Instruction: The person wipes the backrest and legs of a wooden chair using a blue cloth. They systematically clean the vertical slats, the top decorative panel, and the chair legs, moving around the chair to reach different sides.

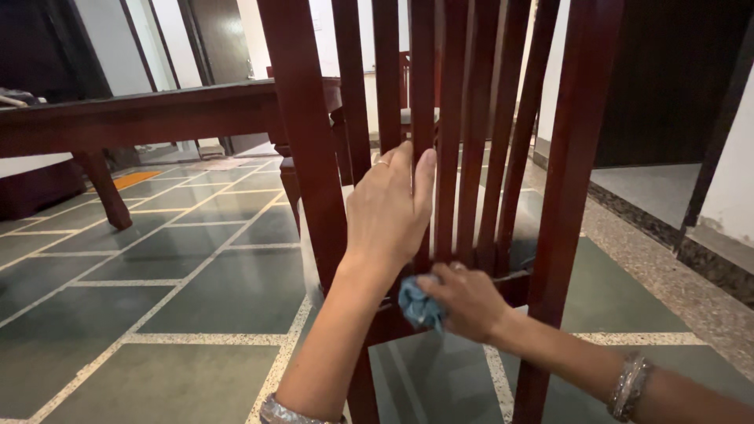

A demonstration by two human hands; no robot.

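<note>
Two hands work at the dark red wooden chair back (459, 118) that fills the centre of the frame. Your left hand (390, 206) lies flat and open against the vertical slats (449, 157), fingers pointing up. Your right hand (465, 300), lower centre, is closed around a crumpled blue cloth (418, 305) pressed to the lower rail where the slats end. A dark wooden bench (141, 118) stands at upper left on the tiled floor (196, 290).
</note>
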